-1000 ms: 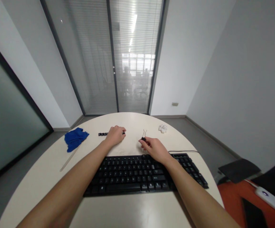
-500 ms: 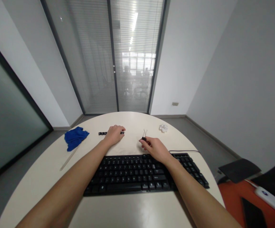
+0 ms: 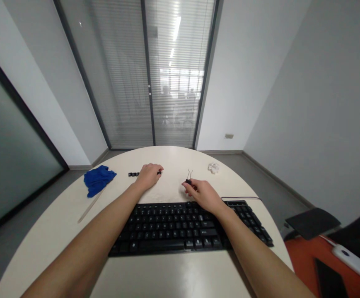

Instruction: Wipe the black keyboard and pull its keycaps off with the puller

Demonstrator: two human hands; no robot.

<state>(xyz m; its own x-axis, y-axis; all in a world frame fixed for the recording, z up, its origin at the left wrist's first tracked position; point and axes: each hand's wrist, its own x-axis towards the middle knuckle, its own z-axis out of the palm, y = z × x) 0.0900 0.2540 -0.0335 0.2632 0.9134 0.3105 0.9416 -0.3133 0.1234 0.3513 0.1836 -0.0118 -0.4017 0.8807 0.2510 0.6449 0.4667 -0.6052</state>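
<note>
My left hand (image 3: 148, 176) rests on the table beyond the keyboard, with thumb and fingertips closed around a small black keycap (image 3: 159, 172). Several more black keycaps (image 3: 133, 174) lie in a row to its left; my hand covers the middle of that row. My right hand (image 3: 202, 193) is closed on a wire keycap puller (image 3: 188, 181), which has a black body and two thin metal prongs pointing away from me. It is held above the far edge of the black keyboard (image 3: 170, 225), with my right wrist over the keyboard's right part.
A blue cloth (image 3: 98, 181) lies at the left, partly over a thin pale stick (image 3: 90, 207). Crumpled white paper (image 3: 213, 167) sits at the far right of the round table (image 3: 155, 275). A cable (image 3: 242, 197) runs behind the number pad. An orange chair (image 3: 304, 258) stands at the right.
Almost nothing differs. My left fingertips have shifted very slightly at the keycap, and the view has moved a touch. My right hand keeps the puller in the same spot.
</note>
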